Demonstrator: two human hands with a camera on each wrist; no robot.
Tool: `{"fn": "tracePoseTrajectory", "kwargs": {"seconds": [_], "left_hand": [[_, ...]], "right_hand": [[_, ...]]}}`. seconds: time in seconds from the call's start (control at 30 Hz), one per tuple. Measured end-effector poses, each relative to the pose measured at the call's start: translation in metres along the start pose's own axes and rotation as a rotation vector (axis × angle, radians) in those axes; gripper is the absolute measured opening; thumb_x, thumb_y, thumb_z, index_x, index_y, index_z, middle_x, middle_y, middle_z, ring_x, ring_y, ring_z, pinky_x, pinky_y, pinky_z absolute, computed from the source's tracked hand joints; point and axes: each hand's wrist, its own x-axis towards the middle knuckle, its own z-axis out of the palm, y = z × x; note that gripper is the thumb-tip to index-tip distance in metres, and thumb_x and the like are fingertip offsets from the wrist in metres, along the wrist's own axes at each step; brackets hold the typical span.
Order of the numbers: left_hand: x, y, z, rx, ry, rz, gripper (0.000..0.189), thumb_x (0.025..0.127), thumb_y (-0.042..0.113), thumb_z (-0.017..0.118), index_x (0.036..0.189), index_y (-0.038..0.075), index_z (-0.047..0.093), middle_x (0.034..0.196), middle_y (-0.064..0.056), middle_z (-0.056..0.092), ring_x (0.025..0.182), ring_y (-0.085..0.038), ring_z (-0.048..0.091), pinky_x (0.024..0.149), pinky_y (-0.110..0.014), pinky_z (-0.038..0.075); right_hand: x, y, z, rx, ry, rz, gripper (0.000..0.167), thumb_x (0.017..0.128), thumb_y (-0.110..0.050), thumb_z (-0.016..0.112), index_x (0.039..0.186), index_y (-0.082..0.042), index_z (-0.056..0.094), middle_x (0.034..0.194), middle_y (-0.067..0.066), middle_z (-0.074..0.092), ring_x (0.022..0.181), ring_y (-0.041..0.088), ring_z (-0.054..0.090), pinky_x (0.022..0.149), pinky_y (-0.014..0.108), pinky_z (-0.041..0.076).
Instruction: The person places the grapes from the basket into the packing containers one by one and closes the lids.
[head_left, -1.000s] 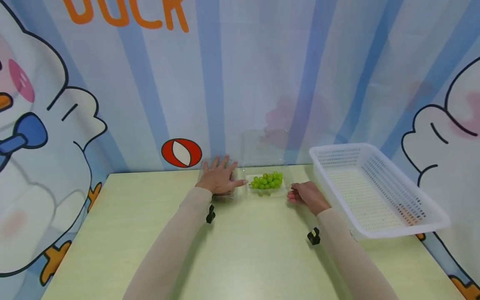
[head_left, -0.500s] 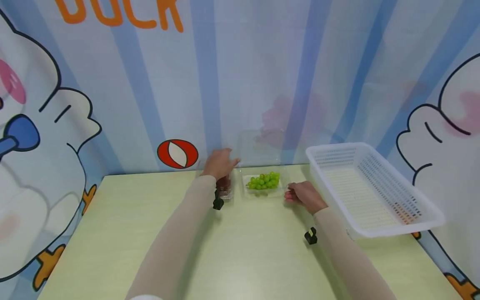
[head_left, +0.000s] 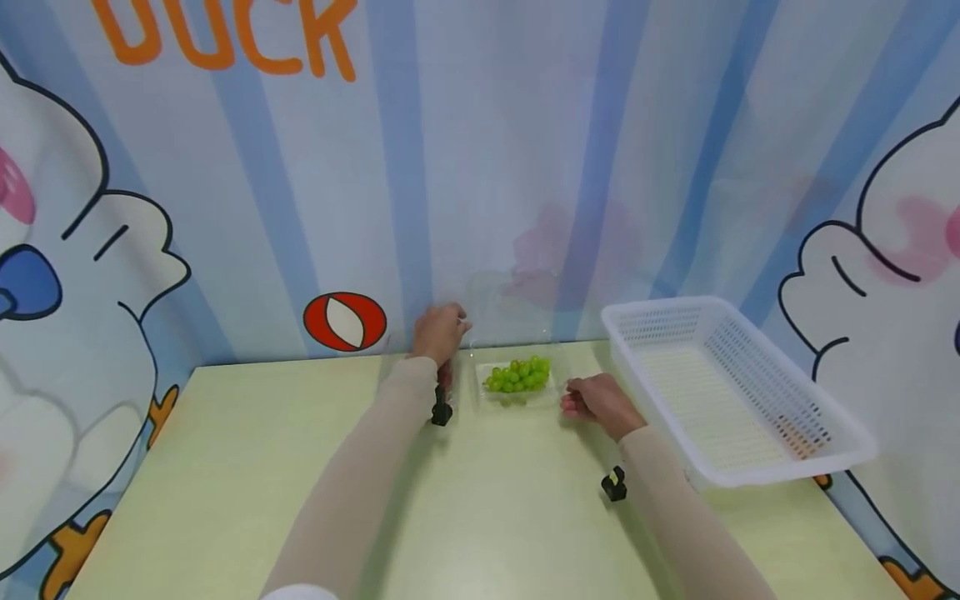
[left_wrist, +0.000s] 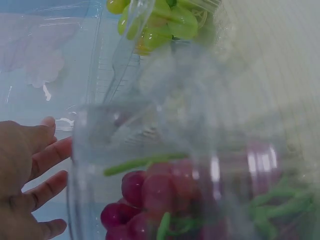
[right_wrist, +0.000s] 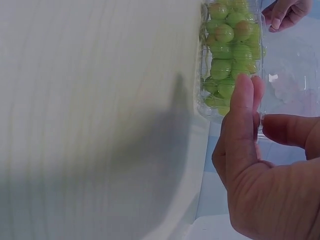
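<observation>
My left hand [head_left: 440, 332] is at the back of the table, behind a clear plastic box of red grapes [left_wrist: 159, 192]; its bent fingers [left_wrist: 54, 150] lie at the far edge of the plastic. Whether they grip it is hard to tell. My forearm mostly hides that box in the head view. Beside it stands a second clear box with green grapes [head_left: 517, 375], its lid [head_left: 512, 312] raised against the backdrop. At that box's right edge is my right hand [head_left: 602, 403], the thumb [right_wrist: 287, 131] and fingers pinching the plastic corner.
To the right stands a white perforated basket [head_left: 663, 322], close to my right forearm. A pale wooden table [head_left: 247, 475] stretches in front of the boxes. Directly behind them hangs a striped cloth backdrop [head_left: 487, 150] with cartoon ducks.
My left hand was spread over the red grape box; it has moved to the back edge, and its fingers are now bent. The right hand stays at the green grape box. The head view has shifted slightly.
</observation>
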Motion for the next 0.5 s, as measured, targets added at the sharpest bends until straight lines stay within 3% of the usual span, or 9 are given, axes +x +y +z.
{"fn": "tracePoseTrajectory", "kwargs": {"seconds": [0.17, 0.5], "left_hand": [[0.0011, 0.0003, 0.0023, -0.015, 0.013, -0.004, 0.023, 0.100, 0.023, 0.067, 0.115, 0.007, 0.072, 0.109, -0.010, 0.074, 0.098, -0.031, 0.068, 0.090, -0.047, 0.053], [0.0008, -0.0020, -0.0015, -0.032, 0.004, 0.054, 0.015, 0.101, 0.024, 0.065, 0.095, 0.011, 0.064, 0.087, -0.005, 0.069, 0.076, -0.024, 0.063, 0.075, -0.041, 0.051]], "right_hand": [[-0.0008, 0.0006, 0.0007, 0.011, -0.008, -0.006, 0.038, 0.106, -0.013, 0.050, 0.130, 0.016, 0.054, 0.082, 0.007, 0.069, 0.065, 0.008, 0.069, 0.067, 0.024, 0.060], [-0.0028, -0.0018, -0.0007, 0.017, -0.022, 0.000, 0.040, 0.105, -0.011, 0.050, 0.133, 0.017, 0.052, 0.087, 0.010, 0.070, 0.067, 0.009, 0.069, 0.070, 0.025, 0.060]]}}
